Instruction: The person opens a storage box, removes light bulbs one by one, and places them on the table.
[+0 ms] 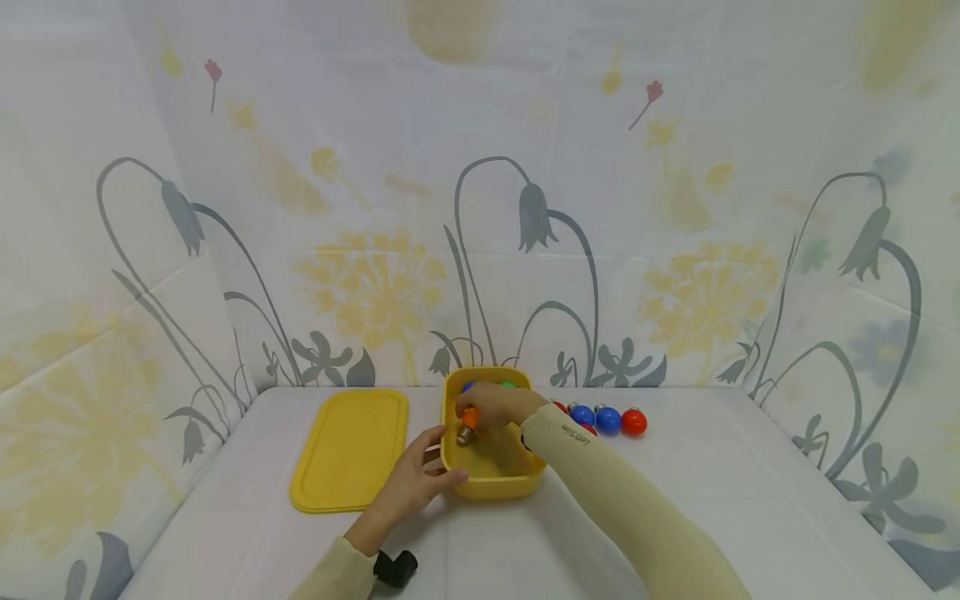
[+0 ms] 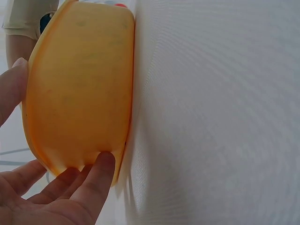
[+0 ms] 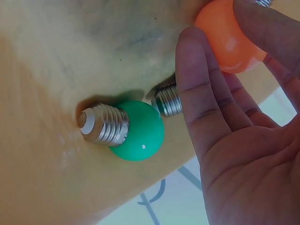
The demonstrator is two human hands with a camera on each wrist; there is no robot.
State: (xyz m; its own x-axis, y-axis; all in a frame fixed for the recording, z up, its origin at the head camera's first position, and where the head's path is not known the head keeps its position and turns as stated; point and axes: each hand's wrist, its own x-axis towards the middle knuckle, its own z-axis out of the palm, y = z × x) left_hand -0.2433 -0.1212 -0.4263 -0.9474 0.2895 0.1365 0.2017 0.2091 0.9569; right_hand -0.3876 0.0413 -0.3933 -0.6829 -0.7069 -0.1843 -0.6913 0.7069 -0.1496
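Note:
A yellow plastic box (image 1: 495,488) stands on the table in the head view. My left hand (image 1: 411,482) holds its near left corner, thumb at the near rim and fingers against the left wall. Inside the box, my right hand (image 1: 497,403) pinches an orange light bulb (image 3: 228,40) between thumb and fingers. The bulb's metal base points down toward the near left in the head view. A green light bulb (image 3: 140,131) lies on the box floor beside that hand. Another bulb's screw base (image 3: 168,100) shows next to it, the rest hidden behind the fingers.
Left of the box lies a flat yellow lid (image 1: 351,450). On the right, a group of bulbs rests on the table, among them a blue bulb (image 1: 608,422) and a red bulb (image 1: 633,422); the right forearm partly covers the group. A patterned cloth wall (image 1: 487,275) rises behind.

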